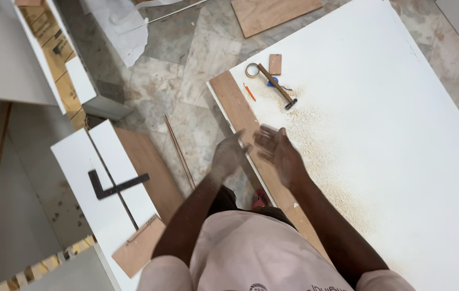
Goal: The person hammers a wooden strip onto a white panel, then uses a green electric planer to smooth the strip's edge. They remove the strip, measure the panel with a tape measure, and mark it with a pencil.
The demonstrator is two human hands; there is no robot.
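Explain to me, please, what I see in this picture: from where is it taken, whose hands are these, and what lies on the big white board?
There is one picture, taken by a camera worn on a person's head, looking down over their own body and arms. No machine is here, only two bare hands.

The left hand and the right hand are raised close together over the edge of a large white board. Both are blurred, and both look open and empty, with the fingers spread.

On the board lie a hammer with a wooden handle, a roll of tape, a small wooden block, an orange pencil and a spread of sawdust. A brown wooden strip runs along the board's edge.

To the left, a dark metal square rests on a smaller white panel. The floor is stone tile.
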